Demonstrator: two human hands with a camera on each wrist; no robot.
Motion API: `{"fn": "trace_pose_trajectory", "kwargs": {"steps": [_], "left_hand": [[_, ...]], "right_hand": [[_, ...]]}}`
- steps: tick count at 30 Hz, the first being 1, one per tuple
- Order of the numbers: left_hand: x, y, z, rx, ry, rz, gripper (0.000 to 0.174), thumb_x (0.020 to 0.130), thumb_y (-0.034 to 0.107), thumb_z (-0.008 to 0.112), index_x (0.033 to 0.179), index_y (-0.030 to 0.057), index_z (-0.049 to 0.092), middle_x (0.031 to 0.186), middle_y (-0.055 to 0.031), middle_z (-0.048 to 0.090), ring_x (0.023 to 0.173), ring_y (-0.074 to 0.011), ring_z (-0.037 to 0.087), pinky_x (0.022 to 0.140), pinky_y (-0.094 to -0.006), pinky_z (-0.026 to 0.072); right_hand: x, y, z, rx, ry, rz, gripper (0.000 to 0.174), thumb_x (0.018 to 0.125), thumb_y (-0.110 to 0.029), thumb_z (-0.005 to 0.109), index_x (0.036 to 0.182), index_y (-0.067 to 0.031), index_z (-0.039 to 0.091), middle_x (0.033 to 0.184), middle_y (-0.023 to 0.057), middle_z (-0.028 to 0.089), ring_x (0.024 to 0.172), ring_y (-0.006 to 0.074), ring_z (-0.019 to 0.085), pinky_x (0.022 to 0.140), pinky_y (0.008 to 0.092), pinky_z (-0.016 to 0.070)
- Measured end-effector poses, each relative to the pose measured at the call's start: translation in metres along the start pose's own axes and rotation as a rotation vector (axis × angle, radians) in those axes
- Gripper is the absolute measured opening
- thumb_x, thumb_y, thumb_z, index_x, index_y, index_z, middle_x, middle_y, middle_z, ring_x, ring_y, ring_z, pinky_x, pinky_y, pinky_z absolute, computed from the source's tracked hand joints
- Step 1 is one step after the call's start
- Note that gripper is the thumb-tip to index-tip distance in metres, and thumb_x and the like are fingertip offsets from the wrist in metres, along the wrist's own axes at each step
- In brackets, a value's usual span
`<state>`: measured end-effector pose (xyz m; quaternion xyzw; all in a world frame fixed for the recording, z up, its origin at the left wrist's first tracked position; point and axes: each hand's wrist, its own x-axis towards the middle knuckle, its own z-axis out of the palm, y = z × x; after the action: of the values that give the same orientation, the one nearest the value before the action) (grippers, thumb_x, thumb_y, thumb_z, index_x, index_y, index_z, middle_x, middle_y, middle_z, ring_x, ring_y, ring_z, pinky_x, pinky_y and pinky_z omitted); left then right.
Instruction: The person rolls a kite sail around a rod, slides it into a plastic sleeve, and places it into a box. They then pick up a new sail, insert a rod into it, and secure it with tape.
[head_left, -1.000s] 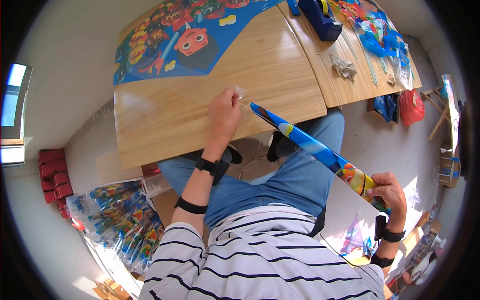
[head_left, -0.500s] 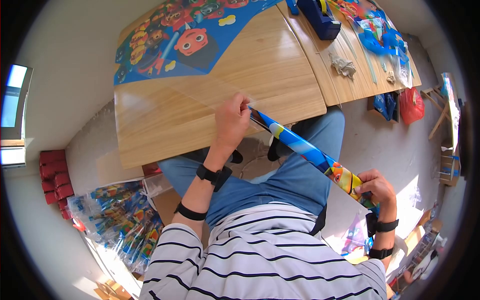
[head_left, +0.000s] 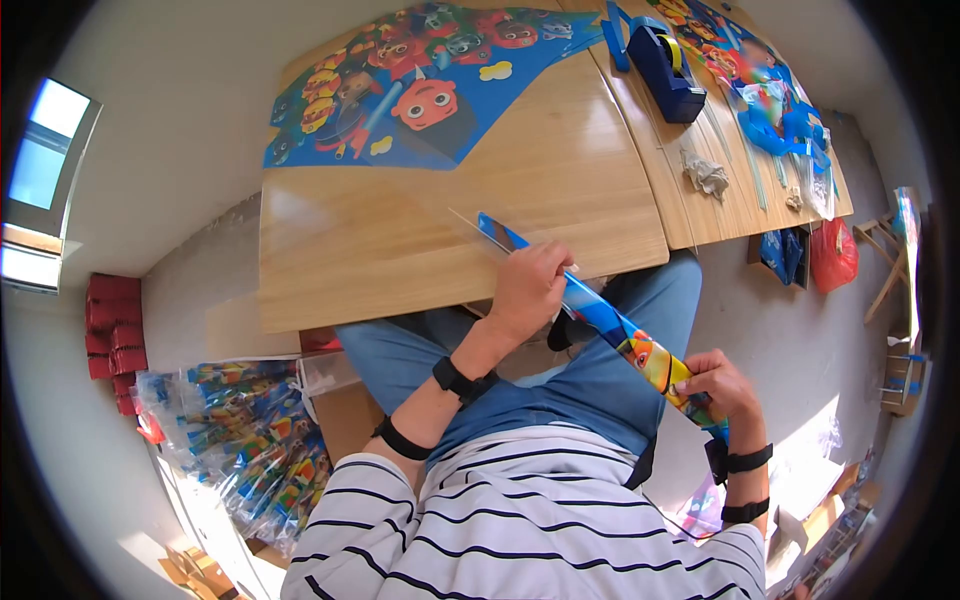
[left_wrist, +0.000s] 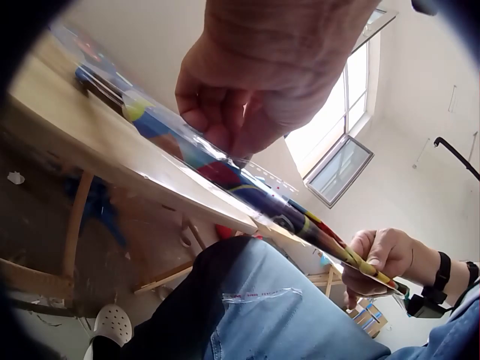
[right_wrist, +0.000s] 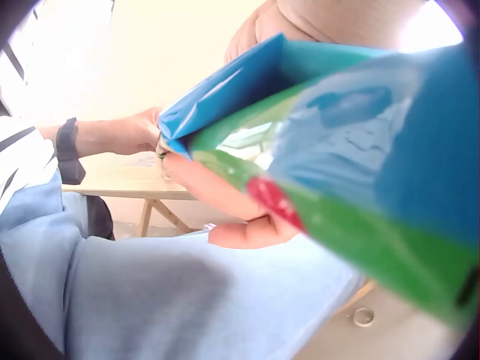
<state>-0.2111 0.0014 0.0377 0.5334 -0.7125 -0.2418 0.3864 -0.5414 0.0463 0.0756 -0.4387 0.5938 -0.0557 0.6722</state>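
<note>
A long, narrow folded bundle of colourful printed sheet (head_left: 610,325) slants from the table's front edge down to the right, over the lap. My left hand (head_left: 530,290) pinches it along its upper part, with its fingertips on the bundle's upper edge in the left wrist view. A thin stick end (head_left: 462,216) sticks out beyond the bundle's top. Lower down, my right hand (head_left: 722,385) grips the bundle near its bottom end, thumb on top. In the right wrist view the blue and green folded end (right_wrist: 337,150) covers part of the fingers (right_wrist: 247,217).
On the wooden table (head_left: 380,240) lies a printed blue sheet (head_left: 430,110). Farther right are a tape dispenser (head_left: 668,80), crumpled paper (head_left: 706,174), thin sticks and blue ribbon (head_left: 770,133). Wrapped colourful packs (head_left: 240,440) lie at the lower left; a red bag (head_left: 833,255) hangs at right.
My left hand has moved from the bundle's top tip down along it, to the right. My right hand has shifted slightly left with the lower end. The head view has tilted, lowering the table in it.
</note>
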Motion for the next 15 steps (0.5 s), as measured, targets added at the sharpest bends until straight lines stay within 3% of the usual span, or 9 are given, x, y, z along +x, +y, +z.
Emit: {"fn": "trace_pose_trajectory", "kwargs": {"steps": [4, 7, 8, 11, 12, 15], "left_hand": [[-0.007, 0.017, 0.015, -0.059, -0.088, 0.089, 0.01, 0.08, 0.001, 0.061, 0.09, 0.0016, 0.06, 0.08, -0.0158, 0.063, 0.078, -0.0361, 0.064, 0.068, -0.0424, 0.0504], [-0.016, 0.036, 0.015, -0.287, -0.232, -0.004, 0.009, 0.08, 0.001, 0.061, 0.089, 0.0014, 0.06, 0.08, -0.0165, 0.063, 0.079, -0.0375, 0.063, 0.069, -0.0434, 0.0501], [-0.019, 0.033, 0.015, -0.244, -0.219, 0.083, 0.01, 0.081, 0.001, 0.065, 0.091, 0.0008, 0.06, 0.079, -0.014, 0.064, 0.076, -0.0307, 0.066, 0.069, -0.0383, 0.052], [-0.026, 0.034, -0.014, -0.437, -0.2, -0.217, 0.014, 0.083, 0.003, 0.072, 0.093, 0.0013, 0.062, 0.08, -0.009, 0.065, 0.076, -0.0194, 0.067, 0.07, -0.0314, 0.0533], [-0.031, 0.021, -0.021, -0.49, -0.162, -0.392, 0.019, 0.083, 0.007, 0.078, 0.094, 0.0012, 0.063, 0.085, -0.0044, 0.067, 0.078, -0.0117, 0.065, 0.074, -0.0269, 0.0537], [-0.051, -0.026, -0.031, -0.441, 0.077, -0.614, 0.019, 0.086, 0.011, 0.078, 0.098, 0.0031, 0.065, 0.092, -0.003, 0.07, 0.08, -0.0112, 0.066, 0.074, -0.0265, 0.0548]], "right_hand": [[0.022, -0.026, 0.037, 0.03, 0.014, -0.044, 0.023, 0.077, -0.008, 0.073, 0.095, 0.0072, 0.075, 0.081, 0.009, 0.072, 0.073, 0.016, 0.064, 0.072, 0.0294, 0.0505], [0.042, -0.039, 0.06, 0.076, 0.027, -0.063, 0.024, 0.08, -0.009, 0.074, 0.098, 0.0071, 0.075, 0.083, 0.0097, 0.073, 0.074, 0.0166, 0.066, 0.073, 0.0304, 0.052], [0.046, -0.042, 0.068, 0.087, 0.035, -0.066, 0.023, 0.08, -0.008, 0.074, 0.098, 0.007, 0.075, 0.083, 0.0097, 0.073, 0.074, 0.0167, 0.066, 0.073, 0.0302, 0.0521], [0.049, -0.048, 0.073, 0.116, 0.016, -0.083, 0.02, 0.082, -0.007, 0.074, 0.098, 0.0059, 0.075, 0.083, 0.0102, 0.073, 0.072, 0.0167, 0.067, 0.07, 0.0303, 0.0519], [0.046, -0.052, 0.074, 0.126, 0.023, -0.07, 0.02, 0.083, -0.007, 0.074, 0.098, 0.0058, 0.075, 0.083, 0.0103, 0.073, 0.072, 0.0165, 0.066, 0.069, 0.0303, 0.0518], [0.044, -0.056, 0.078, 0.165, 0.016, -0.103, 0.018, 0.083, -0.006, 0.074, 0.097, 0.0056, 0.075, 0.082, 0.0102, 0.073, 0.071, 0.0158, 0.066, 0.067, 0.0303, 0.0517]]}}
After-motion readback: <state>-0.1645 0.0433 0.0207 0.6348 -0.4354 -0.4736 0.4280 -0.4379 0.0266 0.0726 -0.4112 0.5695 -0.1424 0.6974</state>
